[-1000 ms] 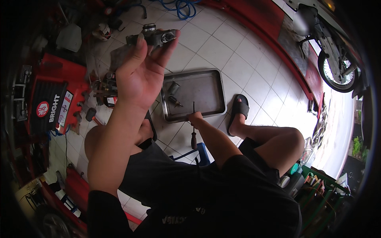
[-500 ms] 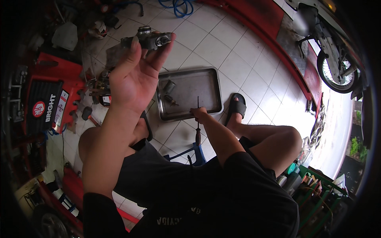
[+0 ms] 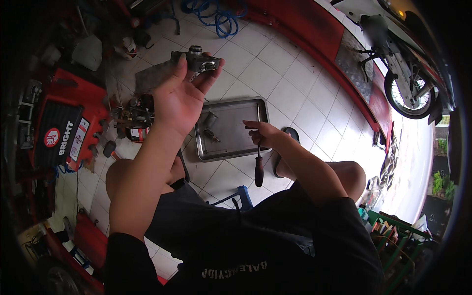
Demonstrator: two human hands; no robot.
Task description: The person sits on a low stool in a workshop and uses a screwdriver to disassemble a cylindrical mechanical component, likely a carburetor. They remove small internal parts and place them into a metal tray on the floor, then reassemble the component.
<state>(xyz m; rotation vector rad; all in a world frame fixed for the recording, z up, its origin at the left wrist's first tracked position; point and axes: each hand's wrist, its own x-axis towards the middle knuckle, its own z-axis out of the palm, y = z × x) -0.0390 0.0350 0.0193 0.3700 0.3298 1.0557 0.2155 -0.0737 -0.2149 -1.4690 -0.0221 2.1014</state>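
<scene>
The white tiled floor [image 3: 305,105] carries a shallow metal tray [image 3: 236,118], with small metal parts [image 3: 210,121] on its left side; a red machine [image 3: 73,98] stands to the left, and a motorcycle [image 3: 408,83] to the right. The left hand [image 3: 182,101] has its fingers closed around a carburetor-like metal part [image 3: 196,61], raised above the floor, while the right hand's [image 3: 265,133] fingers grip a screwdriver [image 3: 259,172] near the tray's right edge.
</scene>
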